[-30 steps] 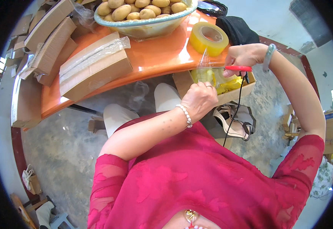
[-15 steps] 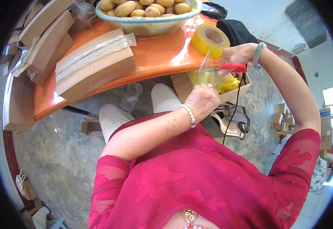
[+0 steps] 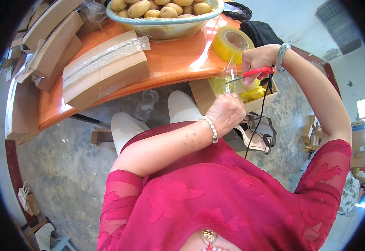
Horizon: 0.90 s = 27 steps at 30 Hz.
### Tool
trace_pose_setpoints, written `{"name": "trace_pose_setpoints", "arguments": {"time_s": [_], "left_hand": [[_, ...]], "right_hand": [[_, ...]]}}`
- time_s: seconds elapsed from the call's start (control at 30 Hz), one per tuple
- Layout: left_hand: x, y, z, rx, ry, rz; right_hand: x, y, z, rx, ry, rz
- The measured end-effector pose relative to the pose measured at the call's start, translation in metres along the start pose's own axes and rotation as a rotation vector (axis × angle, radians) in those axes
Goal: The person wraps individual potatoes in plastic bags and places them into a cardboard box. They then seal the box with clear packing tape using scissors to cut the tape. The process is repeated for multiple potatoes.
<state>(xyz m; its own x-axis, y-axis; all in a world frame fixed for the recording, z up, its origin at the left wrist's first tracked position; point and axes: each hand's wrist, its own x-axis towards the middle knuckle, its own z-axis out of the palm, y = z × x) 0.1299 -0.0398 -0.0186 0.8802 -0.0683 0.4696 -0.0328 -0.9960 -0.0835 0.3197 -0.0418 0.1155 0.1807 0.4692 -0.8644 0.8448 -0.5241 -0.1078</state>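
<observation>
Just past the near edge of the orange table (image 3: 176,67), a strip of clear tape (image 3: 231,69) stands stretched between the roll and the person's left hand (image 3: 226,111). The left fingers are curled up tight, closed on the strip's lower end. Across the strip lie the blades of red-handled scissors (image 3: 257,72), pointing toward the person's left; how far apart the blades are, I cannot tell from here. The right hand (image 3: 260,57) grips those handles, its fingers bent around them, and it sits a little higher than the left. A black cord (image 3: 255,129) hangs down from beside the scissors.

The yellowish tape roll (image 3: 223,45) rests on the table top, right behind the strip. Next to it, on the right, is a black mesh thing (image 3: 261,33). Under both hands, below the table edge, an open carton (image 3: 202,95) holds something bright yellow (image 3: 253,93), too crumpled to name.

Farther back on the table stands a wide basin (image 3: 165,29) heaped with potatoes (image 3: 168,12). To its left, nearer the person, lies a long cardboard box (image 3: 109,75) with clear tape along its top, and more cardboard boxes (image 3: 50,46) crowd the far left end. Below, the person's knees (image 3: 123,127) in pale trousers reach toward the table, over a mottled grey floor (image 3: 71,175).
</observation>
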Motion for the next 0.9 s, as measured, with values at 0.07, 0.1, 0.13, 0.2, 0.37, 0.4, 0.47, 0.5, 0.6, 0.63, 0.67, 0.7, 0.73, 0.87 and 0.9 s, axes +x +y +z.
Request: {"name": "trace_pose_setpoints", "arguments": {"time_s": [0.07, 0.1, 0.13, 0.2, 0.37, 0.4, 0.47, 0.5, 0.6, 0.63, 0.67, 0.7, 0.73, 0.87, 0.9], "left_hand": [[0.0, -0.002, 0.002, 0.013, -0.001, 0.002], [0.0, -0.003, 0.003, 0.019, -0.002, 0.004], [0.0, -0.004, 0.003, 0.022, -0.005, 0.004], [0.001, -0.005, 0.002, 0.027, -0.011, 0.004], [0.0, -0.001, 0.001, 0.022, -0.037, 0.014], [0.0, -0.001, 0.001, 0.025, -0.048, 0.02], [-0.001, -0.001, 0.004, 0.029, -0.044, 0.02], [-0.001, -0.001, 0.005, 0.031, -0.041, 0.021], [0.001, 0.0, 0.001, 0.046, -0.083, 0.027], [0.001, 0.0, 0.003, 0.044, -0.076, 0.027], [0.0, -0.001, 0.005, 0.042, -0.07, 0.026], [0.0, -0.001, 0.006, 0.039, -0.064, 0.026], [0.001, 0.0, 0.007, 0.039, -0.065, 0.028], [0.002, 0.002, 0.007, 0.039, -0.069, 0.029], [0.002, 0.002, 0.007, 0.038, -0.069, 0.028]], "right_hand": [[0.001, 0.004, 0.002, 0.03, 0.011, -0.027], [0.001, 0.005, 0.004, 0.049, 0.02, -0.044], [0.001, 0.006, 0.005, 0.067, 0.03, -0.061], [0.001, 0.005, 0.006, 0.051, 0.023, -0.086], [0.005, 0.01, 0.007, 0.03, 0.003, -0.072], [0.009, 0.014, 0.008, 0.04, -0.014, -0.073], [0.009, 0.018, 0.008, 0.058, -0.04, -0.071], [0.008, 0.019, 0.009, 0.067, -0.048, -0.069], [0.0, 0.019, 0.01, 0.084, -0.055, -0.035], [-0.003, 0.02, 0.009, 0.087, -0.053, -0.019], [-0.004, 0.021, 0.009, 0.098, -0.05, -0.028], [-0.005, 0.022, 0.009, 0.108, -0.048, -0.037], [-0.006, 0.022, 0.009, 0.119, -0.045, -0.047], [-0.003, 0.022, 0.014, 0.149, -0.031, -0.053], [-0.003, 0.024, 0.015, 0.162, -0.034, -0.068]]}}
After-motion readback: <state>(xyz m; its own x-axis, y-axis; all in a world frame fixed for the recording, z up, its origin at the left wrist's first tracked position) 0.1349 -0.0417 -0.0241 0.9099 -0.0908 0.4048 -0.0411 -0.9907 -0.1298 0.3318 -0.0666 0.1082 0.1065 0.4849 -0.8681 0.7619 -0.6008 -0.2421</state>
